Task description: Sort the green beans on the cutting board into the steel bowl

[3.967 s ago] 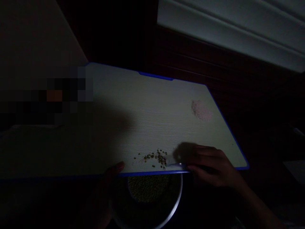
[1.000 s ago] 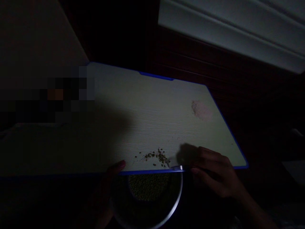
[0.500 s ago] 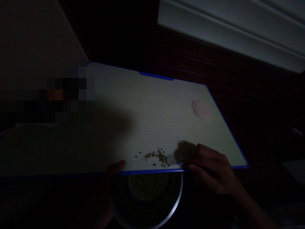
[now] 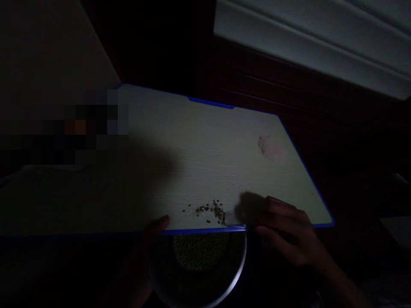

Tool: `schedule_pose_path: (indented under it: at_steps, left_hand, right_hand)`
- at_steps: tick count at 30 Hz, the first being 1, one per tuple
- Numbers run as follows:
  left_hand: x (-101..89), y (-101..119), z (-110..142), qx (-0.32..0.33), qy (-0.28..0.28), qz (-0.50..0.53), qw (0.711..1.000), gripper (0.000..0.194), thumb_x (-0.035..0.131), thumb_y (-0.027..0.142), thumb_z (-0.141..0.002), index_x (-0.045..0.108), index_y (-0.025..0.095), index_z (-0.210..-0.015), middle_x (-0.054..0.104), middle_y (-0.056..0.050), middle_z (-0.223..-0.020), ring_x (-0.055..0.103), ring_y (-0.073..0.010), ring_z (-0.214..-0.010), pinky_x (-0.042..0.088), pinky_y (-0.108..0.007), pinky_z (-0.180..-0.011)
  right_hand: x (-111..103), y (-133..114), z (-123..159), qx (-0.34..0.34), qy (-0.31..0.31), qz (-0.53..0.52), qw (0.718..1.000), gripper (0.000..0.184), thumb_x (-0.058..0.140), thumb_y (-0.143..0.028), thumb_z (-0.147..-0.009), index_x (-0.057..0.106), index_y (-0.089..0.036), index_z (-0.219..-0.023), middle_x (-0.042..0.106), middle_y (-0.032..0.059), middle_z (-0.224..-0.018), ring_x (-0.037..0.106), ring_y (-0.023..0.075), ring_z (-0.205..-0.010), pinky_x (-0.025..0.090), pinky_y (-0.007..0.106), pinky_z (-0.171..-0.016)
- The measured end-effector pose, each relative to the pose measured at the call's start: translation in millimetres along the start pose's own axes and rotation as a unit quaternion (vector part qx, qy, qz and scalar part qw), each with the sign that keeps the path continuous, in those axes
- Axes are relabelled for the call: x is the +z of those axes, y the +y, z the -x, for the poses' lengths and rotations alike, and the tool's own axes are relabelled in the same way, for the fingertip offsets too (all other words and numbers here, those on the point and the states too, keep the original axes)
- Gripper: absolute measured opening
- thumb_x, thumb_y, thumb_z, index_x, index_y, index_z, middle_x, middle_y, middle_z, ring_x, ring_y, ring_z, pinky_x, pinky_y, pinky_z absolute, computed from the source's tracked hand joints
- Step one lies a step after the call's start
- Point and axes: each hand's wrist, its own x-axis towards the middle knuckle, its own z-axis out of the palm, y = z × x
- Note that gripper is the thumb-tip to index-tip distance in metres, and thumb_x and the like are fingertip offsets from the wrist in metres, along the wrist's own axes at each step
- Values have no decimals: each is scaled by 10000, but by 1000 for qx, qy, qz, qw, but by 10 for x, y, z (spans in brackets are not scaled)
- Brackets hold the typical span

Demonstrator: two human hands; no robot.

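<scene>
A pale chopping board [image 4: 199, 132] with a blue rim spans the view. A small scatter of dark green beans [image 4: 215, 209] lies at its near edge. Below that edge is a round metal bowl [image 4: 239, 269] with many green beans [image 4: 201, 252] inside. My left hand [image 4: 146, 256] is closed at the near edge, thumb on top of the board; its other fingers are lost in darkness beside the bowl. My right hand [image 4: 289, 224], fingers pinched, holds a thin pale flat tool [image 4: 233, 219] against the board, its tip touching the beans. The tool's kind is unclear.
A small heap of pinkish grains [image 4: 271, 148] rests on the board's far right. White ledges [image 4: 308, 42] rise at the upper right. A blurred-out patch [image 4: 64, 128] covers the left. Everything else is very dark.
My right hand has shifted very slightly to the right and down, and the flat tool has tilted a little. The beans and my left hand look almost the same.
</scene>
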Motion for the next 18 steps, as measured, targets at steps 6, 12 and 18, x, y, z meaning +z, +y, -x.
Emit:
schedule_pose_path:
  at_steps: [6, 12, 18]
  left_hand:
    - [-4, 3, 18, -21, -1, -4, 1000, 543, 561, 452, -722, 642, 205, -1199, 686, -139, -1387, 580, -376, -1345, 417, -522, -1155]
    - [15, 271, 75, 63, -8, -58, 996, 573, 662, 455, -692, 642, 325, -1249, 778, -25, -1154, 648, -370, -1250, 543, -532, -1026]
    - [15, 259, 42, 55, -6, -54, 997, 573, 661, 455, -691, 634, 315, -1246, 783, -29, -1136, 663, -368, -1227, 545, -529, -1021]
  right_hand:
    - [2, -20, -10, -3, -7, -16, 1000, 142, 614, -108, -934, 716, -150, -1024, 674, 56, -889, 607, 175, -846, 532, 346, -735]
    - [111, -99, -27, -19, -10, 21, 1000, 203, 623, -89, -924, 695, -137, -1108, 693, 66, -902, 622, 180, -838, 555, 356, -758]
    - [97, -83, -6, -8, 23, 64, 998, 172, 607, -103, -938, 688, -145, -1084, 681, 53, -845, 617, 169, -773, 537, 329, -678]
